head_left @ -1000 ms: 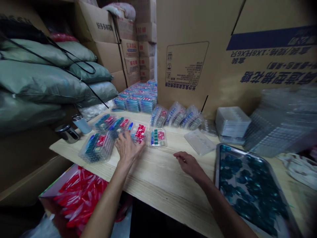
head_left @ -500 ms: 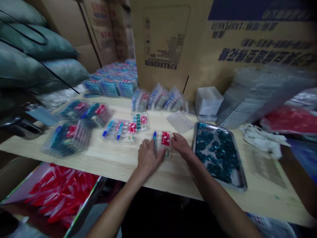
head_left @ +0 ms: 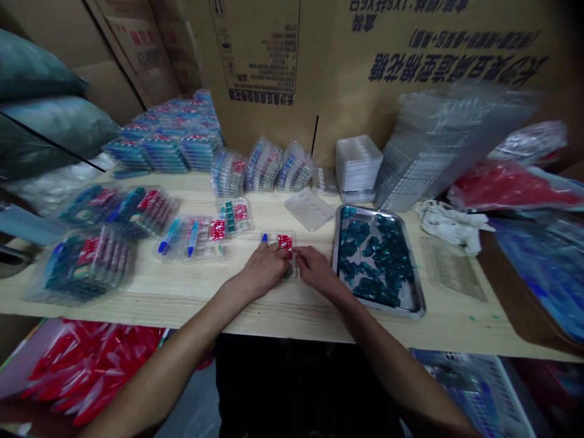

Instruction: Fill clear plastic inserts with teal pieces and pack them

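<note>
A clear plastic case with a red-and-white piece and a blue-tipped pen lies on the table in front of me. My left hand rests over the case's near left part, fingers bent and covering much of it. At the case's right edge is my right hand, its fingers drawn together at the red-and-white piece; what they pinch, if anything, is too small to tell. To the right stands a metal tray of dark teal pieces. Left of my hands lie filled cases with blue pens.
Stacks of filled cases stand at the left. Along the back are clear empty cases, tall clear trays and a big carton. A white glove lies right of the tray. Red packets fill a box below.
The view has shifted, so things sit further left and slightly higher. My left hand has moved over the case, covering more of it, and my right hand has come closer to it.
</note>
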The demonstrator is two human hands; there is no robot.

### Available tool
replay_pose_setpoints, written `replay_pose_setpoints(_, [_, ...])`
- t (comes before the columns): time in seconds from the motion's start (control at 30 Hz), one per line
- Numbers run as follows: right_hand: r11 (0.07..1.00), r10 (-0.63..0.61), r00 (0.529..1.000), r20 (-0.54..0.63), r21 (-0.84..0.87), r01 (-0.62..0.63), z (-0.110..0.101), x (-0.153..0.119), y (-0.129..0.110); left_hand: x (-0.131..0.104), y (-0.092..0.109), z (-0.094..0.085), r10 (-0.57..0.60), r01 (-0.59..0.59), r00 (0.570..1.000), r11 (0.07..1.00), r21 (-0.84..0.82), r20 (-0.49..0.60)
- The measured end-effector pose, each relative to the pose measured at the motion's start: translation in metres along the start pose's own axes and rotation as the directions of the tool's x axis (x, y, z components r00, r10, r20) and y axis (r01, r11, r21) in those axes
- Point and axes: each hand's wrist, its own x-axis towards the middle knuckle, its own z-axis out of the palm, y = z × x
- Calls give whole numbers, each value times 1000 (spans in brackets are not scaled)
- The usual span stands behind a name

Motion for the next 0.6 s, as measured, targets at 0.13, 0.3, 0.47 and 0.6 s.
replay_pose_setpoints(0.13, [999, 24, 999, 35, 40, -25, -4, 0, -2, 17, 1, -5, 31, -35, 995, 998, 42, 99])
replay_pose_setpoints(0.3, [995, 34, 999, 40, 95, -37, -3, 1, 0, 20, 7, -6, 40, -36, 996, 998, -50, 75])
replay_pose_setpoints(0.47, [984, 77, 997, -13, 160, -74, -6, 2, 6, 5, -7, -3, -13, 7, 999, 993, -121, -50])
replay_pose_setpoints(0.6, [939, 70, 996, -56, 340, -47, -15, 4, 5, -6, -24, 0, -247, 122, 957, 820, -560, -153])
